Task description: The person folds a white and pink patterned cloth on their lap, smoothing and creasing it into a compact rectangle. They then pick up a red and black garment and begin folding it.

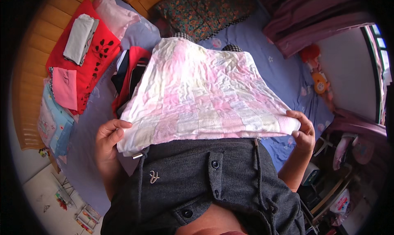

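Observation:
A pink, white and pale yellow checked towel [203,90] is spread out in front of me, creased over its far part. Its near left corner is pinched between the thumb and fingers of my left hand [110,138]. My right hand [303,131] grips the near right corner, so the near edge is drawn fairly straight across my waist. The far part drapes over my legs, where black-and-white checked cloth [232,48] shows beyond it. Just left of the towel lies a pile of red and black clothing [132,71], partly covered by it.
A blue-violet sheet [89,136] covers the bed. Folded grey cloths [80,39] rest on a red cushion [98,54] by the wooden headboard [37,59]. A dark floral quilt [203,11] lies at the far end. Purple curtains [307,16] and stuffed toys [319,82] are on the right.

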`<state>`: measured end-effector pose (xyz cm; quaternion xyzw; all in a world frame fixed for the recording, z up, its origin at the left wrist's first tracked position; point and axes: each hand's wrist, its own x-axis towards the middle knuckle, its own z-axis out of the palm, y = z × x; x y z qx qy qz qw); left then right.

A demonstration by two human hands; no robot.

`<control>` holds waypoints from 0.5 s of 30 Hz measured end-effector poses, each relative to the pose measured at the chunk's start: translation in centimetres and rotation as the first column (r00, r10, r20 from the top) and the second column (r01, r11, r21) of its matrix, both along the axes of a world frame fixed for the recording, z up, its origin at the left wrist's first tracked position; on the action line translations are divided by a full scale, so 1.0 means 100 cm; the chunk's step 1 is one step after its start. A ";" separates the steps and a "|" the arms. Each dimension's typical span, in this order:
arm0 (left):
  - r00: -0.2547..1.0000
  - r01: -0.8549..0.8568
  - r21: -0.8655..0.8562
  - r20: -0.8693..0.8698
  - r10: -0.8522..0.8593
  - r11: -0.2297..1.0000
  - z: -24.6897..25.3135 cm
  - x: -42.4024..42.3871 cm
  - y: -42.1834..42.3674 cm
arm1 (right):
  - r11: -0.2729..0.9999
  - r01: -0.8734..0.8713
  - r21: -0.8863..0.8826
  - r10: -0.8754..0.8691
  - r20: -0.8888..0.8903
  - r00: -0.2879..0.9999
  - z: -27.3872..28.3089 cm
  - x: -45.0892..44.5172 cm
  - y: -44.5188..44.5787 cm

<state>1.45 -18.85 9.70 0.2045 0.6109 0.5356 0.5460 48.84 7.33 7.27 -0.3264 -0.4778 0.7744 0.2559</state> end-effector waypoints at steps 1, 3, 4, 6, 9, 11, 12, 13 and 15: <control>0.997 0.077 -0.043 0.003 -0.077 0.996 0.001 -0.010 -0.004 | 1.000 -0.007 0.019 0.008 -0.053 0.999 -0.002 0.000 -0.002; 0.959 0.280 -0.048 0.067 -0.277 0.959 -0.011 -0.024 -0.005 | 0.991 -0.135 -0.022 0.135 0.005 0.991 -0.004 0.001 0.002; 0.928 0.355 -0.038 0.132 -0.348 0.934 -0.013 -0.027 -0.004 | 0.975 -0.221 0.015 0.217 0.129 0.968 -0.007 0.002 0.007; 0.861 0.458 0.027 0.237 -0.451 0.888 -0.013 -0.028 0.003 | 0.952 -0.305 0.025 0.283 0.307 0.908 -0.013 0.001 0.010; 0.873 0.418 0.012 0.270 -0.405 0.908 0.004 -0.018 0.016 | 0.942 -0.335 0.035 0.299 0.371 0.879 -0.017 -0.001 0.012; 0.852 0.519 -0.193 0.036 -0.523 0.832 -0.007 -0.032 0.023 | 0.961 -0.264 0.086 0.212 0.390 0.896 -0.021 0.000 0.017; 0.806 0.546 -0.302 -0.064 -0.588 0.782 -0.012 -0.042 0.032 | 0.949 -0.277 0.152 0.197 0.403 0.894 -0.027 0.004 0.028; 0.765 0.570 -0.255 -0.181 -0.617 0.781 -0.008 -0.044 0.047 | 0.931 -0.289 0.222 0.180 0.411 0.894 -0.031 0.003 0.038; 0.584 0.630 -0.148 -0.556 -0.591 0.762 -0.017 -0.063 0.066 | 0.884 -0.215 0.415 0.104 0.273 0.956 -0.042 -0.009 0.064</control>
